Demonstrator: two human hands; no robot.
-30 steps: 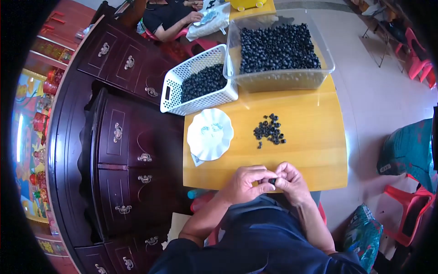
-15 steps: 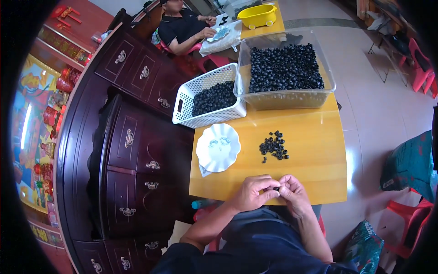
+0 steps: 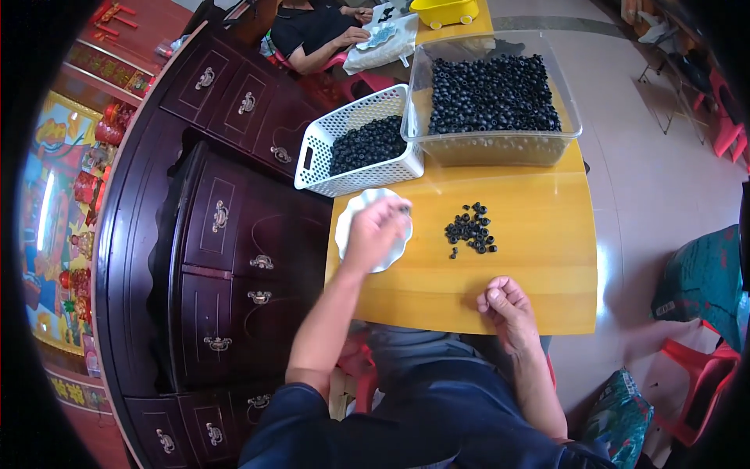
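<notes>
My left hand, smeared by motion, is over the scalloped white plate at the left of the table and covers much of it. At its fingertips a small black part shows, pinched. Closer to the table's near edge, my right hand is closed, thumb pressed against the fingers. Whatever it may hold is hidden. Beyond that hand lies a loose pile of small black ring-shaped parts. What lies on the plate is mostly hidden by my left hand.
A white perforated basket and a clear plastic bin, both with black parts, stand at the far side of the yellow table. A dark wooden cabinet flanks the left. Across sits another person near a yellow tub.
My hands have come apart. The left has swung left and away to the plate with a black part, while the right stays near the table's edge. The view has tilted slightly.
</notes>
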